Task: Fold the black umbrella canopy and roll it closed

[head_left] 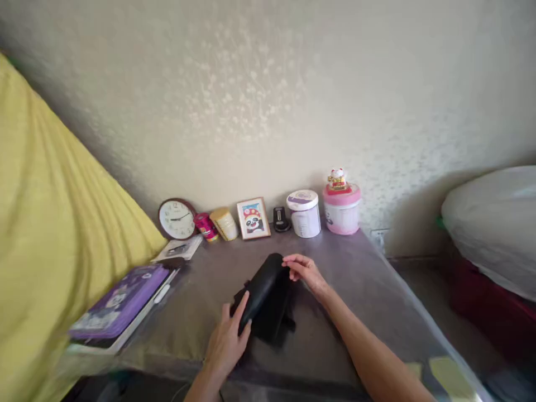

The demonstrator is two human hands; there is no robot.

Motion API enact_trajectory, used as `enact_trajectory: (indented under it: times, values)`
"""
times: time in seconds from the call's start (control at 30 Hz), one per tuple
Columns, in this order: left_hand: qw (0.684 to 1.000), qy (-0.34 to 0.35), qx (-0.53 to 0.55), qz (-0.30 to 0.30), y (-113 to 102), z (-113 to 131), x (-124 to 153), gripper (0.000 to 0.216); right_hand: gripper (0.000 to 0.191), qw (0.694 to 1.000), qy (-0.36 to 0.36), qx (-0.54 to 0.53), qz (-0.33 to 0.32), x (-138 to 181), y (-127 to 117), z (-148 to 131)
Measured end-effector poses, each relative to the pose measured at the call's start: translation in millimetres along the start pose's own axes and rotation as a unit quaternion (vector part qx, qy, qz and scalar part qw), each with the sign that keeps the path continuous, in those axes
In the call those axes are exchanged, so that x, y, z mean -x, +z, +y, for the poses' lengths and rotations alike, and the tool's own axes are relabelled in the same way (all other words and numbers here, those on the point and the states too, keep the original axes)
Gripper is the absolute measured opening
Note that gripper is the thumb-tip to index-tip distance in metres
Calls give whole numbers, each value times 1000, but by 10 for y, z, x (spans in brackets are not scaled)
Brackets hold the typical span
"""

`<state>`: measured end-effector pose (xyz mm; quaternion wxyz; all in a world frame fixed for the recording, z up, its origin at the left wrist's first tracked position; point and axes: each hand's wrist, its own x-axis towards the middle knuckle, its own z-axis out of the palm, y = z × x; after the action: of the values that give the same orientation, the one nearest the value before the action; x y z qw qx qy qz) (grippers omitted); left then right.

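A long, rounded black case-like thing [263, 287] lies aslant near the middle of the table, its exact kind unclear. Loose black fabric [274, 318] spreads beside and under it. My left hand [228, 338] grips its near end, thumb and fingers around the sides. At the far end, my right hand [304, 271] has thumb and fingertips pinched together right at the edge; whatever is between them is too small to make out.
Along the wall stand a round clock [176, 219], a pink can [206, 226], a yellow-lidded tub [225, 224], a framed panda picture [253, 218], a black device [281, 219] and two white tubs [305, 215]. Purple folder [121, 301] and yellow curtain [62, 223] are left.
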<state>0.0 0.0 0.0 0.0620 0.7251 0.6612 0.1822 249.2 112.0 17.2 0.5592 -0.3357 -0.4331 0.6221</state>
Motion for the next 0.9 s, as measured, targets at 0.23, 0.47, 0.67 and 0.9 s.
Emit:
enact_trajectory:
  times: [0.23, 0.47, 0.67, 0.9]
  values:
    - [936, -222, 224, -156, -245, -67, -262, 64, 24, 999, -11, -35, 38, -55, -148, -20]
    - [993, -118, -5, 13, -150, -32, -113, 53, 23, 998, 9, -44, 36, -62, -152, 6]
    - [994, -83, -67, 8, 9, -22, -87, 55, 24, 998, 9, -47, 49, -47, -165, -7]
    - [977, -146, 152, -28, -464, -1, -262, 66, 25, 994, 4, -71, 87, -63, -251, -32]
